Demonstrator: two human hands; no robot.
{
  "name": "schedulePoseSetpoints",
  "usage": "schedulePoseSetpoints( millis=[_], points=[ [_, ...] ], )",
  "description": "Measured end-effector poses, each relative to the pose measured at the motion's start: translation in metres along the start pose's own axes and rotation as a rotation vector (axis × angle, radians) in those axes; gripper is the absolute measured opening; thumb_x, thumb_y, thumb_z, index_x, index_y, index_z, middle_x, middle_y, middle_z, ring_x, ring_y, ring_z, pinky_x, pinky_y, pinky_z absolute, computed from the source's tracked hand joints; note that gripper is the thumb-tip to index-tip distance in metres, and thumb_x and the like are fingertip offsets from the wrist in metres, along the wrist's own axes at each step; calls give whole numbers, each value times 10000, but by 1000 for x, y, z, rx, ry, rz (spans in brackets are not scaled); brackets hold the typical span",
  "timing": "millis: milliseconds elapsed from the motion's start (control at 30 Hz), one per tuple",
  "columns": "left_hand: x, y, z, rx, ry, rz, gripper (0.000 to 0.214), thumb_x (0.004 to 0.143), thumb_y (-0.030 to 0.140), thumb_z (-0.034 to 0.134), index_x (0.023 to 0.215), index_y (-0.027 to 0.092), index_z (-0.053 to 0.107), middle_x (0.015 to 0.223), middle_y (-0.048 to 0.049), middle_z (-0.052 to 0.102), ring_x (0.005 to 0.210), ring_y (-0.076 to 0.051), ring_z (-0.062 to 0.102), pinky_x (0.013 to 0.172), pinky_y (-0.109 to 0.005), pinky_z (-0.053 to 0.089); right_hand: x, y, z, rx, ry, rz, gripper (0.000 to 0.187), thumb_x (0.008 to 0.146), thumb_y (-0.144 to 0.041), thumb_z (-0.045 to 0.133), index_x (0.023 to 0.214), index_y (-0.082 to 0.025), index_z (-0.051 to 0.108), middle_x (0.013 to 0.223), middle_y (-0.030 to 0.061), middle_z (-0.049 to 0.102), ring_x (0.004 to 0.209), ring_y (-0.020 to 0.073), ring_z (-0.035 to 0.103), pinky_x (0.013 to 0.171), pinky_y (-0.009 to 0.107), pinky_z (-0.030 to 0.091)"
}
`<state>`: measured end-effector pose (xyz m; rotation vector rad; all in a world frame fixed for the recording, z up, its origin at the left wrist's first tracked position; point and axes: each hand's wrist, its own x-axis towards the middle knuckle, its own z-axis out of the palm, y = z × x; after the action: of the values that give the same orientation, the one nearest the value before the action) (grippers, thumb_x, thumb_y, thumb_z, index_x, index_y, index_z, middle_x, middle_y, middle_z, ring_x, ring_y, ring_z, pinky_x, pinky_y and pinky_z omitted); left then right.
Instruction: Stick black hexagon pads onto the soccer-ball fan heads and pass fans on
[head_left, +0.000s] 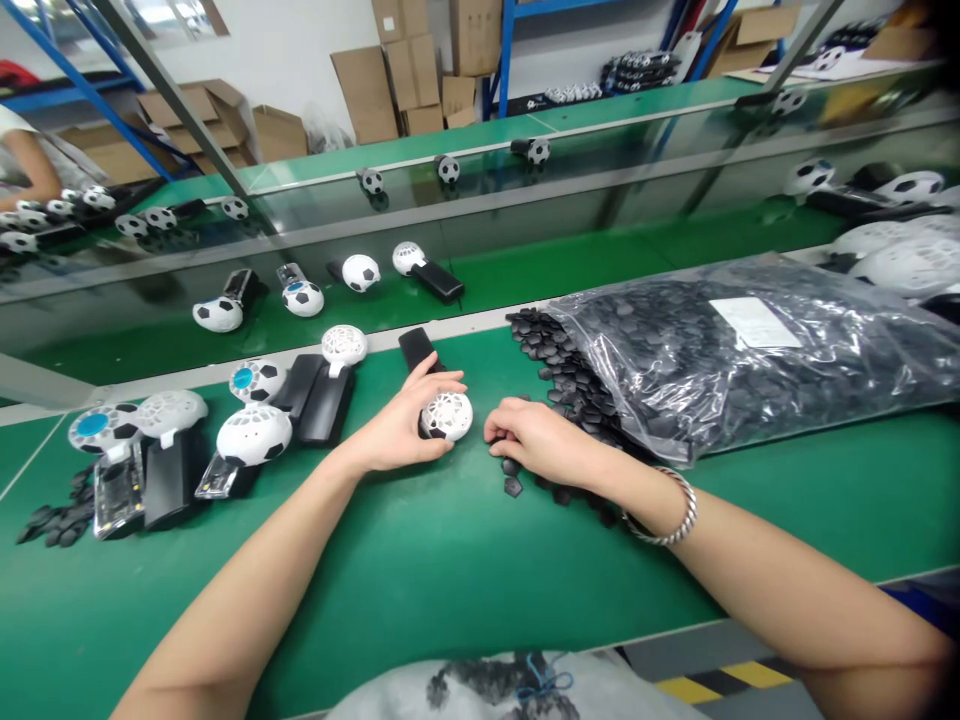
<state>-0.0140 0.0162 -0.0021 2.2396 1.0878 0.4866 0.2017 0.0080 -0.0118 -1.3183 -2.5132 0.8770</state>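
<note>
While the head camera looks down at the green table point(420, 580), the left hand point(401, 420) has its grip curved around a black-and-white ball point(450, 415), thumb at the near edge and fingers over the far side. The ball sits on the table between the 2 hands, its black handle point(418, 348) pointing away. The right hand's point(544, 440) grip is drawn together at the fingertips beside the loose black pieces point(512, 487); I cannot tell whether it pinches 1.

The ball could roll or twist if the left fingers loosen, since its underside looks rounded. A small piece could slip or turn wrong side up if pinched by its edge. The right forearm, so near the pile, could scatter pieces, and the open clear bag point(847, 390) could spill more if nudged.

A white label point(752, 322) lies on the bag, its writing too blurred to read. Blue discs point(93, 426) mark some other balls; no brand is legible.
</note>
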Motion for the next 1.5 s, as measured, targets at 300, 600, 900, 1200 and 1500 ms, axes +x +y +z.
schedulePoseSetpoints(
  millis=[300,600,900,1200,1500],
  points=[
    [-1,6,7,40,-80,-15,579,645,205,665,1197,240,495,1511,-65,43,1373,-321,-40,1084,-526,157,-6,11,-12,212,132,-64,151,837,-213,530,945,-182,630,704,-4,623,626,119,545,605,232,404],
    [-2,2,12,-71,-56,-133,626,655,213,652,1248,251,452,1511,-54,-38,1372,-327,-30,1098,-499,142,-7,8,-7,481,206,-88,198,838,-261,513,948,-197,664,844,24,638,696,118,594,644,235,471],
    [0,3,14,-140,-45,-138,636,641,181,646,1243,225,445,1508,-67,-57,1368,-324,-78,1101,-508,99,-8,2,-2,346,242,-165,77,814,-189,560,811,-182,636,793,17,652,747,137,598,705,251,462],
    [-1,2,20,-168,-6,-127,642,640,351,714,1220,247,461,1509,-53,-54,1367,-338,-77,1096,-517,126,-4,0,9,337,307,-257,97,796,-132,584,811,-180,667,790,17,665,756,128,597,714,238,452],
    [0,3,22,-142,9,-138,558,659,256,673,1181,231,477,1510,-65,-6,1368,-337,-69,1093,-528,123,1,-7,10,384,332,-184,38,750,-158,644,722,-168,621,707,-7,625,663,115,562,656,228,431]
  ],
)
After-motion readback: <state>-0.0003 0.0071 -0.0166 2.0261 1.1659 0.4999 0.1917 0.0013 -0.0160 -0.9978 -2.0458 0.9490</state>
